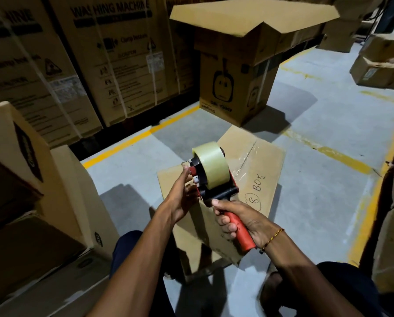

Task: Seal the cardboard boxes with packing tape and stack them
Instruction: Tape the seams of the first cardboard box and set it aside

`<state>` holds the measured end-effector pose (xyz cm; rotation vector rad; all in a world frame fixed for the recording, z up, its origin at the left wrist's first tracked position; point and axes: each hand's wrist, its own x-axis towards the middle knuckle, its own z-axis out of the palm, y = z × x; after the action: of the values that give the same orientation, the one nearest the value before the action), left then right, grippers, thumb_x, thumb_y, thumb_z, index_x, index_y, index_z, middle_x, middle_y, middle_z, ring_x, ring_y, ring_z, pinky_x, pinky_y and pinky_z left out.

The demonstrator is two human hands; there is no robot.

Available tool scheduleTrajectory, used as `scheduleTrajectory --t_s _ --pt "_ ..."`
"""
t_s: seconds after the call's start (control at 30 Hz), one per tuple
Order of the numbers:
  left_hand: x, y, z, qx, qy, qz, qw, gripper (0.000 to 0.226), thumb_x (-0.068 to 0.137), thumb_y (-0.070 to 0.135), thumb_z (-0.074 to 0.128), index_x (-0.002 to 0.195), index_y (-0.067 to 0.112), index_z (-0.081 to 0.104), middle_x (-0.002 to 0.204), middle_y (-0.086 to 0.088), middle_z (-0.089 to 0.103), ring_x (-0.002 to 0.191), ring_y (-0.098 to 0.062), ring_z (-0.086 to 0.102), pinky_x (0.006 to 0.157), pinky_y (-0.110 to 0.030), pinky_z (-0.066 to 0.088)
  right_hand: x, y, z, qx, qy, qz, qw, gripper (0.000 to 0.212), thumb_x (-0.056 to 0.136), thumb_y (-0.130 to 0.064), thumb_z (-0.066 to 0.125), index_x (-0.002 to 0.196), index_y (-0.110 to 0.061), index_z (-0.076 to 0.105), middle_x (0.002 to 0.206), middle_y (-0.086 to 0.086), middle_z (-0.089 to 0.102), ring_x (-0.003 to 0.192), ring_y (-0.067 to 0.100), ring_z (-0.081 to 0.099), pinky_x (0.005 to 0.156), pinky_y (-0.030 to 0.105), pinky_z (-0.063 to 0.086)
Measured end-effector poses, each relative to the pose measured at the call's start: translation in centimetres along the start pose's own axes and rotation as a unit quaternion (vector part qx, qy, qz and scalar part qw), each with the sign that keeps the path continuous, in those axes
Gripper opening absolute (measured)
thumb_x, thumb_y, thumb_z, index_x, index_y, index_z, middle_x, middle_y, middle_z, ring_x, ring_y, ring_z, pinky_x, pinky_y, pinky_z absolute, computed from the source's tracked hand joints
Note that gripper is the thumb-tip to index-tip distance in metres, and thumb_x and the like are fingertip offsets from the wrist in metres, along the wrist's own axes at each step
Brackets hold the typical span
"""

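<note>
The cardboard box (255, 170) to be sealed lies low on the floor (328, 124) right in front of the person's knees, its top marked "BOX" by hand and already showing a glossy strip of clear tape along the centre seam. Above its near end the tape dispenser (214, 179) is held up off the cardboard, the roll of pale tape (210, 163) facing away. The right hand (239, 223) is wrapped firmly round the red handle, fingers curled under it. The left hand (182, 195) reaches to the dispenser's front edge, fingertips at the roller as if picking for the loose tape end; whether it actually pinches tape cannot be told. The step looks like freeing the end before the next strip. To do it well, draw out a short tab, keep it flat and off the fingers, press it down over the box's near edge first, then pull the dispenser along the seam with steady pressure. An open-flapped box (237, 76) stands beyond, and tall washing machine cartons (113, 60) line the left
</note>
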<state>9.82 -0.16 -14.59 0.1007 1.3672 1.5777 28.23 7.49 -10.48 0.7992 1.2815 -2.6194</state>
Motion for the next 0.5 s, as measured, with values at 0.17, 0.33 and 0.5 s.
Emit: scheduleTrajectory --t_s 0.17,0.33,0.5 --pt "0.5 -0.9 -1.0 0.098 0.085 -0.012 0.991 0.071 0.098 0.068 0.036 0.14 0.013 0.049 0.104 -0.01 0.065 0.092 -0.024 0.06 0.078 -0.035 0.046 -0.1 0.3 -0.3 -0.008 0.023 -0.001 1.0 0.023 0.085 -0.022 0.076 0.076 -0.013 0.057 0.058 0.001 0.051 0.037 0.007 0.046 0.035 0.02 0.04" --pt "1.5 -1.6 -1.9 0.176 0.133 -0.005 0.975 0.076 0.101 0.066 0.026 0.146 0.008 0.046 0.138 -0.019 0.057 0.13 -0.038 0.053 0.114 -0.051 0.035 -0.1 0.0 -1.8 -0.023 0.043 -0.007 0.999 0.019 0.088 -0.017 0.071 0.077 -0.012 0.056 0.059 0.002 0.049 0.038 0.008 0.044 0.036 0.02 0.039" --pt "3.4 -1.7 -1.9 0.399 0.153 0.011 0.904 0.056 0.099 0.059 0.037 0.117 0.011 0.06 0.127 -0.02 0.061 0.112 -0.041 0.06 0.102 -0.05 0.046 0.7 0.6 -3.4 -0.163 0.126 -0.031 0.978 0.013 0.091 -0.013 0.066 0.084 -0.009 0.056 0.063 0.008 0.057 0.044 0.017 0.051 0.043 0.024 0.046"
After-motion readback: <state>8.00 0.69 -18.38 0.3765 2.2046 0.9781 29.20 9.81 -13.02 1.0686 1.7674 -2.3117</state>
